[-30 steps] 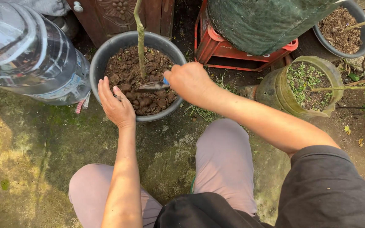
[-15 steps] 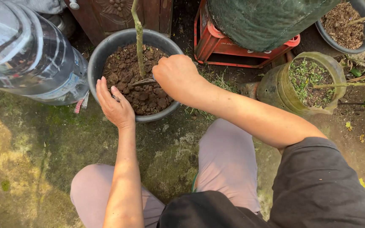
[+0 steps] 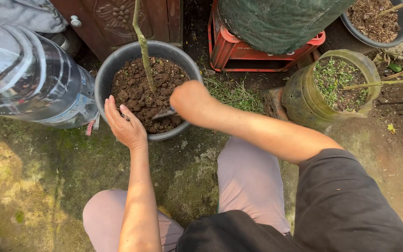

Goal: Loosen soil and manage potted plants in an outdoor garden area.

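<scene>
A black round pot (image 3: 103,79) full of lumpy brown soil (image 3: 136,88) stands on the mossy ground in front of me. A thin green stem (image 3: 142,46) rises upright from the soil's middle. My left hand (image 3: 124,122) rests on the pot's near rim, fingers apart, holding nothing. My right hand (image 3: 190,100) is closed on the handle of a small metal trowel (image 3: 163,114), whose blade lies in the soil near the pot's front edge.
A large clear water jug (image 3: 29,79) lies at the left. Behind the pot are a carved wooden door (image 3: 117,18), a red crate (image 3: 239,51) under a green sack, a cut plastic planter (image 3: 336,88) with weeds, and another black pot (image 3: 378,18).
My right hand moved the trowel from near the stem toward the pot's near edge. The left hand stayed on the rim. The view shifted slightly downward.
</scene>
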